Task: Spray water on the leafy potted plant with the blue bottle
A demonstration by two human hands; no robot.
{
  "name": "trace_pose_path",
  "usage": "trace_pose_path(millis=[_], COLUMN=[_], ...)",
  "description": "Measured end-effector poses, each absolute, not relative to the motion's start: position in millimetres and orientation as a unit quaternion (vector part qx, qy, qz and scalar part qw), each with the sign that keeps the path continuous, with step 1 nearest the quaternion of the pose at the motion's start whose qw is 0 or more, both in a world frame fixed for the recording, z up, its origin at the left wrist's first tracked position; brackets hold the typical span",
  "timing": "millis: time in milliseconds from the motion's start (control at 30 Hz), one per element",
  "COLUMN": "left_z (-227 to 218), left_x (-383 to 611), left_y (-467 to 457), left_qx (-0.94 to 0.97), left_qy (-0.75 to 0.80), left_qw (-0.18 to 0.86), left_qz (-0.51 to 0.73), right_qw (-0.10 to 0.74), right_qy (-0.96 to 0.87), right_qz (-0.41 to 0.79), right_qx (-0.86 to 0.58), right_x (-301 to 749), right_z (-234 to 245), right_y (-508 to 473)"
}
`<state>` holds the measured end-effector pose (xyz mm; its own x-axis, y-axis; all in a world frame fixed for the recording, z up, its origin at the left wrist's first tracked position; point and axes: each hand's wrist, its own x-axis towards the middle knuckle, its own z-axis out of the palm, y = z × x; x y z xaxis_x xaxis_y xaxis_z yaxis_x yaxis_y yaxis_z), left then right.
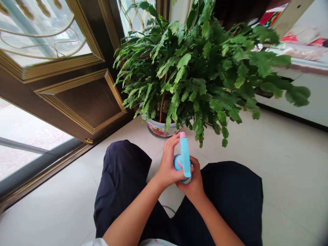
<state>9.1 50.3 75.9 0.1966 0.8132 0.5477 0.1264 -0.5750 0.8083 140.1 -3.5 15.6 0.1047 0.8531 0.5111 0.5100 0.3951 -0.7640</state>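
Observation:
Between my knees I hold a blue spray bottle (185, 155) with a pink nozzle tip that points away from me. My left hand (167, 162) is closed around the sprayer head and neck, its fingers reaching up near the nozzle. Lower down, my right hand (195, 182) wraps the bottle's body from the right side. Much of the bottle is hidden by both hands. Just beyond the nozzle stands a large leafy green plant (189, 75), with some pale or wet specks on its leaves. It grows in a patterned ceramic pot (162, 130).
A brown door (84, 99) with gold trim and glass stands at the left. Pale floor tiles (287, 164) surround my knees. Back right is a white cabinet or counter (307, 92) with red and pale items on it. Long plant stems hang out toward the right.

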Motion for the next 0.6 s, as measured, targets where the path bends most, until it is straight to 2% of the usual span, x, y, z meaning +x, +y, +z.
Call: trace_pose_path(millis=[200,333,600], left_z=[84.7,84.6,89.3], left_x=[10.9,10.8,8.9], left_y=[39.6,37.9,34.2], left_qx=[0.681,0.661,0.672], left_qy=[0.390,0.414,0.382], left_qw=[0.271,0.275,0.262], left_qz=[0.557,0.562,0.577], right_qw=[0.532,0.523,0.535], right_qy=[-0.649,-0.649,-0.660], right_qz=[0.160,0.161,0.112], right_qx=[-0.520,-0.528,-0.515], right_x=[134.7,132.1,136.3], right_z=[20.0,21.4,26.1], right_y=[-6.6,-6.0,-3.2])
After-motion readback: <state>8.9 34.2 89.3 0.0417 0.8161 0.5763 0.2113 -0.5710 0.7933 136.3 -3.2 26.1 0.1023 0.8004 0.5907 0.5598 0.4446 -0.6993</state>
